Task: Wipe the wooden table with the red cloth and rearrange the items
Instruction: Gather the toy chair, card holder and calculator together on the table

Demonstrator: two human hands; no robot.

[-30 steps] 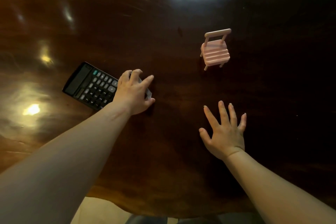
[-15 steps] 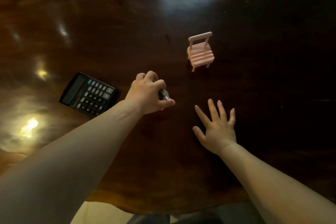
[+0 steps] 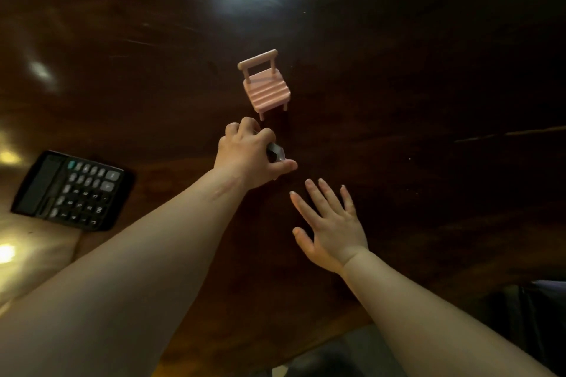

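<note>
The left hand (image 3: 249, 156) is closed around a small dark object (image 3: 276, 154), just short of the pink toy chair (image 3: 266, 86); the right hand (image 3: 329, 228) lies spread flat on the bench (image 3: 428, 76); the calculator (image 3: 72, 190) sits well left of both hands.

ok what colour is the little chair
Pale pink, seat and back alike; the chair shows clearly in the head view.

One head-worn camera looks steeply down (close, wide-angle) at the table (image 3: 398, 70).
</note>
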